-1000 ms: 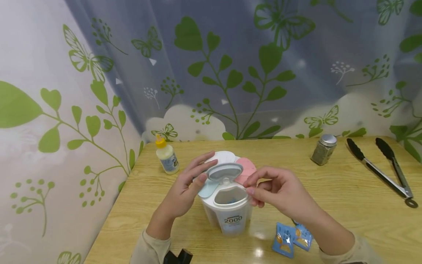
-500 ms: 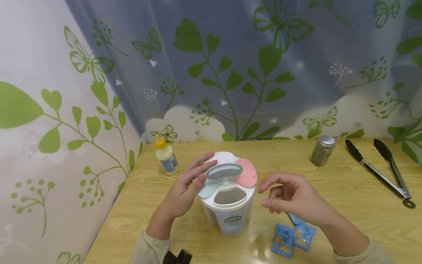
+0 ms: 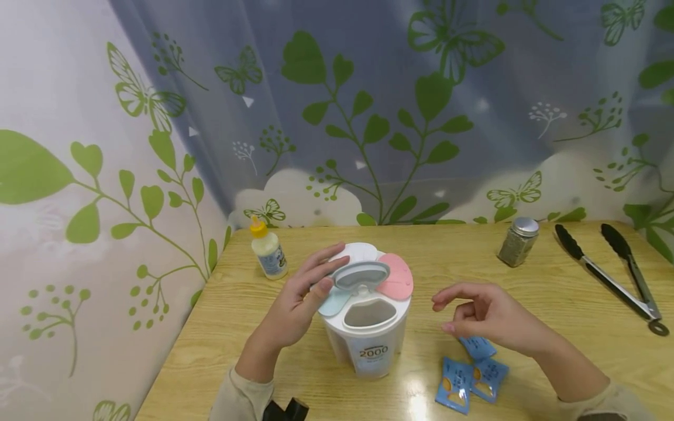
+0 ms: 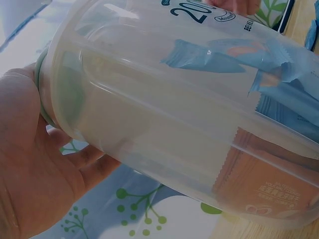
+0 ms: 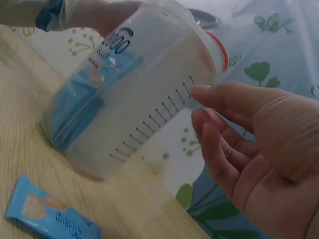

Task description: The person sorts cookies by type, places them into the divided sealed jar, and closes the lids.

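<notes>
A clear lidded storage container (image 3: 372, 356) marked 2000 stands on the table, its grey lid (image 3: 362, 275) raised and one compartment exposed. My left hand (image 3: 295, 301) rests on the top's left side, fingers extended across it and thumb beside the raised lid. Blue snack packets (image 4: 284, 99) lie inside, with an orange packet (image 4: 264, 179) in another compartment. My right hand (image 3: 487, 316) hovers to the right of the container, fingers loosely bent and holding nothing. Near and below it lie three blue packets (image 3: 455, 386) on the table.
A yellow-capped bottle (image 3: 271, 254) stands at the back left. A glass jar with a silver lid (image 3: 518, 242) and black-tipped tongs (image 3: 613, 280) are at the back right. A patterned curtain (image 3: 368, 117) hangs behind the table.
My right hand has drawn away from the compartment opening to the right, over the loose packets' far side. The left hand has stayed on the container.
</notes>
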Demonstrator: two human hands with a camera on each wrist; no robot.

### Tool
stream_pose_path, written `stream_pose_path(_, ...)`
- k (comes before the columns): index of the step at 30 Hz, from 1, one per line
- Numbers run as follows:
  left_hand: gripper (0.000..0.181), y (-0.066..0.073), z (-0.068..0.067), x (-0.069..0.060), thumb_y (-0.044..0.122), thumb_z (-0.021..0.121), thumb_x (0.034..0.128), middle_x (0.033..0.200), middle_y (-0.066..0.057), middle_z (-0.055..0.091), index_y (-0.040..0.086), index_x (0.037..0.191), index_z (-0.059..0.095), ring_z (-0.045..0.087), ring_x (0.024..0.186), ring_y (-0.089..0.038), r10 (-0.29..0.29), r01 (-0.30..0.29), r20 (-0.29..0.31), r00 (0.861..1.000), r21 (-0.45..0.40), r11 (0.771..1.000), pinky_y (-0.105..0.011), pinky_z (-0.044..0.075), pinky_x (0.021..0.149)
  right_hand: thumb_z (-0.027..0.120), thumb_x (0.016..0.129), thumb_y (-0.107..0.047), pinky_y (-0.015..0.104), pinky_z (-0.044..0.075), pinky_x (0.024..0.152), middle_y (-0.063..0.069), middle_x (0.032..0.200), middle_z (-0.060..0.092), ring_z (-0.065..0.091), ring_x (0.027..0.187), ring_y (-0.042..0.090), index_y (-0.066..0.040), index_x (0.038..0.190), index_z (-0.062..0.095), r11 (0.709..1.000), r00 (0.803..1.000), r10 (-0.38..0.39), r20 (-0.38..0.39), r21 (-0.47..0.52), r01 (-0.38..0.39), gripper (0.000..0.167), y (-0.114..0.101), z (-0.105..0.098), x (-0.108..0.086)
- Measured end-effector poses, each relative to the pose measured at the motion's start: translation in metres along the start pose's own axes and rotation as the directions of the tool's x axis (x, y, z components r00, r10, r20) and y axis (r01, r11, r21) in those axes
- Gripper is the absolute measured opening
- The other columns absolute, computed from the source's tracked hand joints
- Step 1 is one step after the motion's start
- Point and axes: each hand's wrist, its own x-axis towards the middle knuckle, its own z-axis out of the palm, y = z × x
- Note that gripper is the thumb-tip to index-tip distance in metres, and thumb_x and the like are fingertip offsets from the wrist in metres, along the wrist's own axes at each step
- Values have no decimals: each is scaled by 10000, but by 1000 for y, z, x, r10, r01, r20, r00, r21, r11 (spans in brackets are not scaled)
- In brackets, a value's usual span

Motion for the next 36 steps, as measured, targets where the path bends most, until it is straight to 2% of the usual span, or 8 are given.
stream_pose_path(8, 389, 0, 0, 1, 155, 425, 1078, 1604, -18, 357, 118, 1450, 533, 353, 1470, -233, 1, -1, 0, 1000, 5, 1000, -398, 398, 1135, 590, 953, 65, 347, 594, 735, 43, 1257, 629, 701, 856, 124, 40, 1373, 523, 999, 995, 52, 80, -3, -52, 426, 19, -14, -7)
stream_pose_path(14, 388, 0, 0, 1, 150, 429, 1076, 1602, -13, 360, 120, 1447, 537, 347, 1473, -229, 2, -2, 0, 1000, 10, 1000, -401, 396, 1137, 615, 954, 23, 361, 591, 702, 190, 1251, 626, 710, 779, 196, 121, 1373, 483, 992, 986, 109, 129, -79, -100, 450, 37, -27, -11)
stream_pose_path(19, 389, 0, 0, 1, 151, 427, 1077, 1603, -17, 358, 122, 1450, 534, 354, 1470, -235, -3, 3, 3, 1000, 14, 1000, -415, 397, 1137, 636, 953, -12, 328, 571, 651, 218, 1282, 613, 678, 721, 171, 126, 1398, 458, 978, 977, 171, 123, -144, -153, 499, 52, -41, -17)
stream_pose_path(24, 392, 0, 0, 0, 156, 417, 1080, 1605, -22, 354, 121, 1455, 527, 349, 1474, -242, -10, 10, 5, 1000, 16, 1000, -439, 392, 1139, 648, 944, -13, 288, 547, 620, 183, 1318, 624, 615, 653, 89, 113, 1395, 468, 971, 971, 211, 114, -138, -195, 501, 63, -53, -22)
stream_pose_path(27, 391, 0, 0, 0, 154, 417, 1080, 1604, -22, 357, 122, 1454, 529, 346, 1476, -242, -7, 7, 4, 1000, 17, 1000, -440, 388, 1142, 658, 931, 2, 282, 487, 539, 109, 1299, 654, 524, 573, 86, 118, 1372, 487, 974, 973, 198, 116, -136, -182, 487, 68, -59, -26)
stream_pose_path(31, 391, -1, 0, 0, 149, 418, 1079, 1603, -20, 359, 124, 1453, 530, 351, 1473, -238, -1, 1, 5, 1000, 15, 1000, -431, 389, 1142, 676, 914, 14, 302, 403, 464, -41, 963, 709, 408, 506, 145, 112, 1358, 504, 978, 977, 169, 132, -145, -149, 486, 74, -63, -30)
stream_pose_path(34, 392, -1, 0, 0, 145, 419, 1078, 1603, -18, 358, 125, 1453, 530, 351, 1473, -238, 0, 0, 5, 1000, 12, 1000, -427, 390, 1141, 687, 903, 17, 278, 457, 497, -94, 1008, 676, 391, 511, 210, 90, 1369, 506, 982, 978, 142, 149, -147, -120, 505, 77, -64, -31)
stream_pose_path(36, 392, -1, 0, 0, 145, 420, 1078, 1604, -17, 357, 126, 1454, 530, 347, 1475, -238, 0, 0, 4, 1000, 10, 1000, -424, 388, 1142, 689, 899, 25, 264, 487, 525, -60, 1208, 634, 393, 523, 252, 59, 1377, 514, 984, 981, 109, 162, -159, -83, 510, 78, -65, -32)
